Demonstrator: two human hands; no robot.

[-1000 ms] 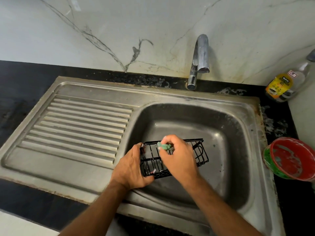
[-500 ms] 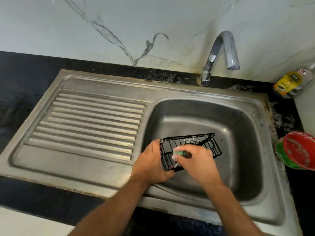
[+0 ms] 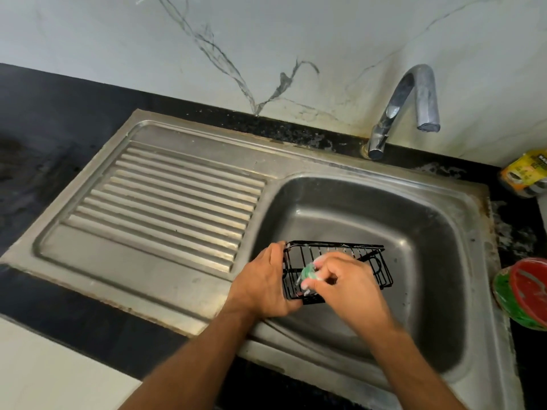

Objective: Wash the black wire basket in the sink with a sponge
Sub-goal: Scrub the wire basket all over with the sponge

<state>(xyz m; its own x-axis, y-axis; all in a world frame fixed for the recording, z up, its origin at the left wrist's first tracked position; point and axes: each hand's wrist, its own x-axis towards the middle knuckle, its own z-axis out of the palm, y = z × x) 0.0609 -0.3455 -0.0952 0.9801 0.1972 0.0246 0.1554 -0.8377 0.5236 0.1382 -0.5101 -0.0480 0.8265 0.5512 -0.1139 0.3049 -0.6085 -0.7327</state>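
L hand (image 3: 268,287) grips the basket's (image 3: 352,270) left end, holding it tilted over the sink (image 3: 444,238) basin. R hand (image 3: 347,287) pinches the green sponge (image 3: 307,272) w/ curled fingers, pressing it on the wires near the left end. Further back: drainboard (image 3: 165,199) at left, tap (image 3: 405,108) by the wall. Red-green tub (image 3: 527,291) far right.

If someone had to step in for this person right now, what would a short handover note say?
Left hand: grips the left end of the black wire basket, holding it tilted over the sink basin.
Right hand: pinches the green sponge against the basket's wires.
Done: scrubbing is under way; white suds show on the sponge.
Left: scrub the remaining wires, then rinse. No water is running from the tap.
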